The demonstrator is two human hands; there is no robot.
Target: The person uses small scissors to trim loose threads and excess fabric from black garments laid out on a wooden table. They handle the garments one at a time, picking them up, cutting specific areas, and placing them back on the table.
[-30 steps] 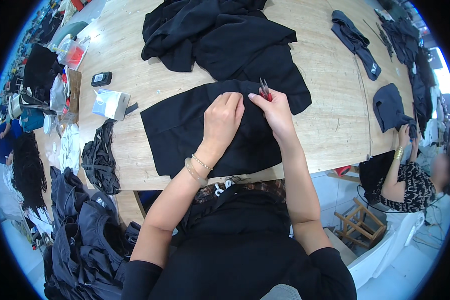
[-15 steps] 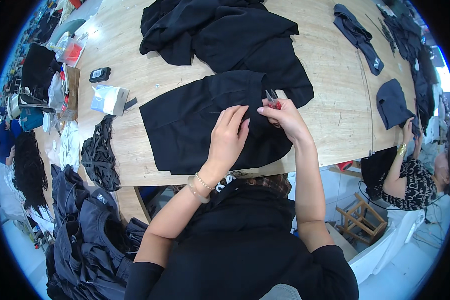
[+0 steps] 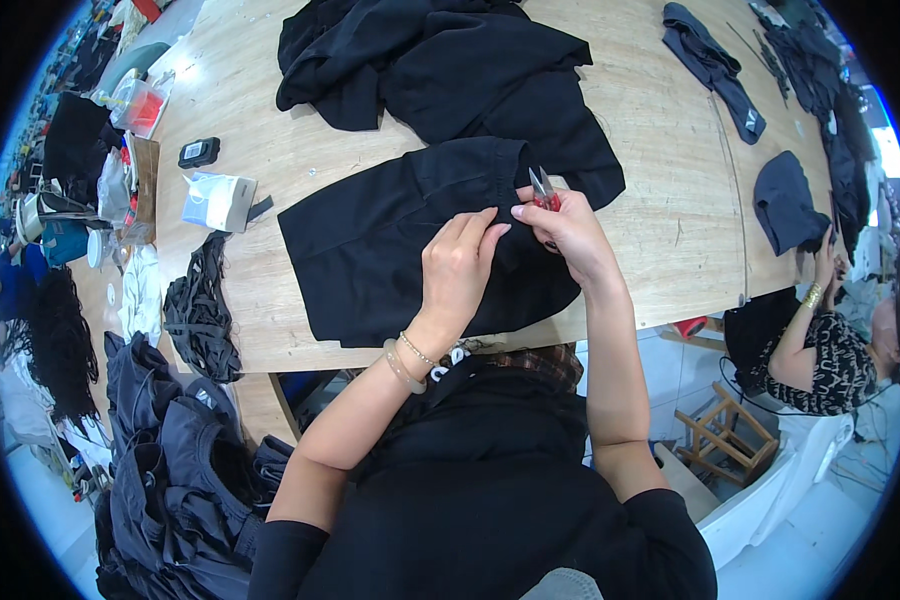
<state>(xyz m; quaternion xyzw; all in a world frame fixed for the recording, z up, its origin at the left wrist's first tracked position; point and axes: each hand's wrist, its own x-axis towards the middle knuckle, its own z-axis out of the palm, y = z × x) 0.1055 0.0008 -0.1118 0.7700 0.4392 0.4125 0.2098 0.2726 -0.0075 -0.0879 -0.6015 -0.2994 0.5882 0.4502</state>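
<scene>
A black garment [image 3: 385,235] lies near the front edge of the bench [image 3: 685,215], long axis left-right; left hand [image 3: 453,262] over it, grip indeterminable; right hand [image 3: 582,238] grips red-handled snips [image 3: 545,196], tips forward; bare surface extends rightward

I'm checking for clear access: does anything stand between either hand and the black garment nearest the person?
Nothing visible stands between the left hand and the black garment. The right hand, over its right part, holds red-handled snips with blades pointing away from the person; nothing else visible intervenes there.
</scene>
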